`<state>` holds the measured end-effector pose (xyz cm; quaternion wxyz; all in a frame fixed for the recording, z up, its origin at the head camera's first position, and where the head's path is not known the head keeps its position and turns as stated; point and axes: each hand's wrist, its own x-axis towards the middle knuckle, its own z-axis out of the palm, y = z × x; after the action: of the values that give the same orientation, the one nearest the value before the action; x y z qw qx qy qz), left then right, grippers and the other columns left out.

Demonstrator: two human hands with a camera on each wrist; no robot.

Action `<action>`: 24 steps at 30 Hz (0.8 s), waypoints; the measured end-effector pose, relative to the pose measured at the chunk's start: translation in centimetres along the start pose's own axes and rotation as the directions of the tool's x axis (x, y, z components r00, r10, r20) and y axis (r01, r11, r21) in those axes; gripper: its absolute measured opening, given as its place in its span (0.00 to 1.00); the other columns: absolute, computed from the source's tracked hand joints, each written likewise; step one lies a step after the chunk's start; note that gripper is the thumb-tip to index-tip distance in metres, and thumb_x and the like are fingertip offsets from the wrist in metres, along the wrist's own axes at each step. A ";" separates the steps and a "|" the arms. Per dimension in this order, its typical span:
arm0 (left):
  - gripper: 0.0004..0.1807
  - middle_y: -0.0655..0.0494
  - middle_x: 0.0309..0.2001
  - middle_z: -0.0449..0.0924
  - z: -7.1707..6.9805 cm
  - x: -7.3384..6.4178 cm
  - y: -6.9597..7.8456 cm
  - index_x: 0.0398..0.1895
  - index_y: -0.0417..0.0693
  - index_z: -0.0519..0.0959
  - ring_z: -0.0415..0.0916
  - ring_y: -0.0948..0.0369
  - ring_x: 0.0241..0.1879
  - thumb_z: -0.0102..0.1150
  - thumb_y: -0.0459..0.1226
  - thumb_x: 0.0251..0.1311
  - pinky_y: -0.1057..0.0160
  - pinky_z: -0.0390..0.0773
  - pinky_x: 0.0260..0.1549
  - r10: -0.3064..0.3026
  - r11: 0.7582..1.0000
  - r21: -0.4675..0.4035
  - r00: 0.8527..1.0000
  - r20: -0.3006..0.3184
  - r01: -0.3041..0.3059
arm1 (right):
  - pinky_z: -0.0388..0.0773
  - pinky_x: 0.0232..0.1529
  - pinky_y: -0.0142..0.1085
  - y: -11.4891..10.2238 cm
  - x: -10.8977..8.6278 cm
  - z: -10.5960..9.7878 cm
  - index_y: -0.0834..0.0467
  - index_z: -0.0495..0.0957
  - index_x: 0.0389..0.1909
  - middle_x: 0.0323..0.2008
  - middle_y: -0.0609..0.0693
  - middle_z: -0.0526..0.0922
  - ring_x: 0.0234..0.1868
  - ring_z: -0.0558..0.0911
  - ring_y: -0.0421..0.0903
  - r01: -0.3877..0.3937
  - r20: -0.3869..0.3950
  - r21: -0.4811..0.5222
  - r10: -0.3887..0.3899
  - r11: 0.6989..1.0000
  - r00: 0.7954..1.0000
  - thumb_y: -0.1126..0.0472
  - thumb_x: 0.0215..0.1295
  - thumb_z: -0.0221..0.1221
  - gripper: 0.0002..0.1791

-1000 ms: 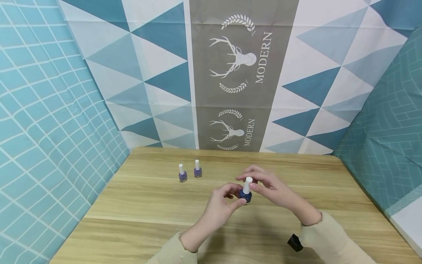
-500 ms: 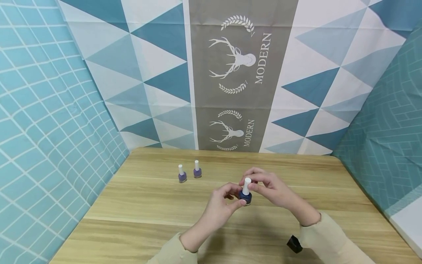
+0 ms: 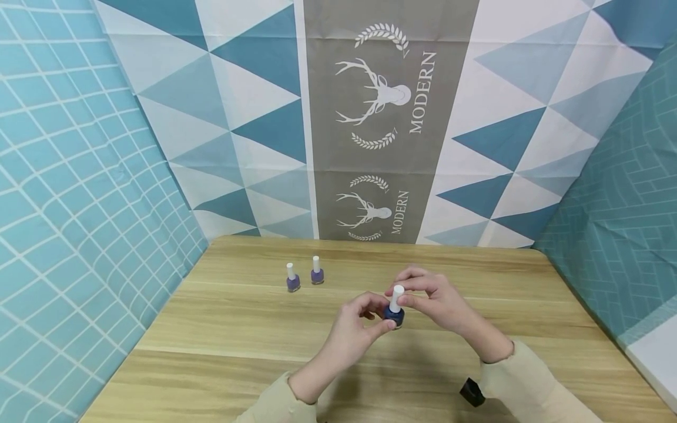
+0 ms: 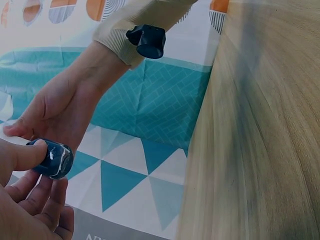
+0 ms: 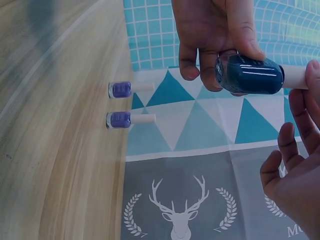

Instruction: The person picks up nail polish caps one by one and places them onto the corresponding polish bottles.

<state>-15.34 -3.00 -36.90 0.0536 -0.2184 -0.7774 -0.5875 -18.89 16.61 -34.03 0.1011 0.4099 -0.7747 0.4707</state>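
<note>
Between my two hands is a nail polish bottle (image 3: pixel 394 315) with dark blue polish and a white cap (image 3: pixel 396 298), held above the table. My left hand (image 3: pixel 355 330) pinches the glass body between thumb and fingers. From the other side, my right hand (image 3: pixel 438 301) grips the white cap with thumb and fingertips. In the right wrist view the blue bottle (image 5: pixel 252 75) lies sideways across the picture, its cap joined to the body. The left wrist view shows the bottle's base (image 4: pixel 57 160), with the cap hidden behind it.
Two purple nail polish bottles with white caps, one on the left (image 3: pixel 293 279) and one beside it (image 3: pixel 317 271), stand upright toward the table's back left. The wooden table (image 3: pixel 238 329) meets patterned cloth walls. A black wrist camera (image 3: pixel 472 392) sits at my right sleeve.
My right hand's fingers have closed in on the white cap, where the forefinger stood off it earlier. The left hand and the blue bottle have stayed nearly in place.
</note>
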 end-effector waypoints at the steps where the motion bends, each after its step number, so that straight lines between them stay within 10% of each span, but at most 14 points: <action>1: 0.12 0.56 0.35 0.83 -0.1 0.0 0.4 0.40 0.46 0.80 0.77 0.60 0.37 0.68 0.34 0.51 0.57 0.76 0.41 -0.002 1.000 0.007 1.000 0.002 0.002 | 0.76 0.41 0.34 0.0 0.0 0.0 0.57 0.85 0.39 0.38 0.45 0.80 0.42 0.76 0.40 -0.006 -0.008 -0.008 0.006 1.000 1.000 0.70 0.58 0.62 0.10; 24: 0.11 0.60 0.33 0.82 0.4 0.1 -0.2 0.37 0.50 0.80 0.77 0.62 0.34 0.69 0.39 0.51 0.61 0.75 0.36 0.063 0.997 0.043 0.993 -0.099 -0.059 | 0.73 0.28 0.32 -1.0 0.1 1.3 0.55 0.87 0.34 0.32 0.44 0.82 0.36 0.76 0.38 -0.192 -0.260 -0.036 0.176 0.981 0.949 0.64 0.53 0.67 0.07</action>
<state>-15.47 -2.58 -37.15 0.1149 -0.2111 -0.7782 -0.5803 -17.90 15.26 -34.02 0.1683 0.2685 -0.8040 0.5032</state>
